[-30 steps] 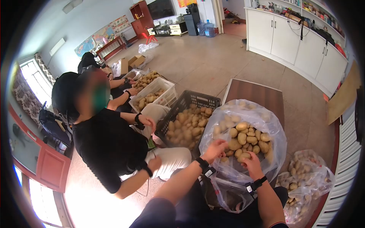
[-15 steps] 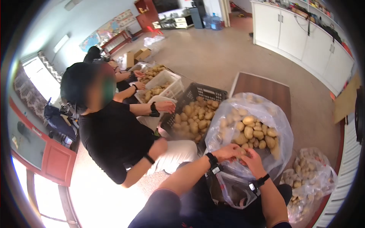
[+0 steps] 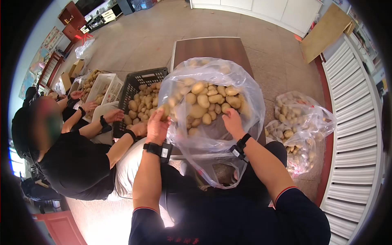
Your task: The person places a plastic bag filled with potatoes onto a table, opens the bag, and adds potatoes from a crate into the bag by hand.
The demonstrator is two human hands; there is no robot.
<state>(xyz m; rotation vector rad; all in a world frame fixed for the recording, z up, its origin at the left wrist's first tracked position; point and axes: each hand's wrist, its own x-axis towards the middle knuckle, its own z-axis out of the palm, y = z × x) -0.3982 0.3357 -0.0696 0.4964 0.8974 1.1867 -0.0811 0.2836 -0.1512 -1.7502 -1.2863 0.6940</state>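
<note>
A clear plastic bag [image 3: 255, 102] with its mouth spread wide holds many yellow-brown potatoes [image 3: 203, 101] in front of me. At the bag's left rim, my left hand [image 3: 157, 127] is closed around a potato [image 3: 164, 110], partly hidden by the fingers. My right hand [image 3: 233, 123] is inside the right part of the bag opening, thumb and fingers apart, fingertips close beside the nearest potatoes. Whether they touch one I cannot tell. A black plastic crate [image 3: 143, 76] of potatoes stands left of the bag, near my left hand.
A co-worker in a black shirt [image 3: 77, 163] sits close on my left, hands by the black crate. Beyond are a white crate [image 3: 115, 87] and another person's hands. The bag rests by a brown board [image 3: 210, 51]. Another potato bag [image 3: 300, 122] lies right, before a white radiator [image 3: 355, 134].
My view has swung right and down. My hands, together at one potato before, are now apart: the left with a potato toward the black crate, the right over the bagged potatoes.
</note>
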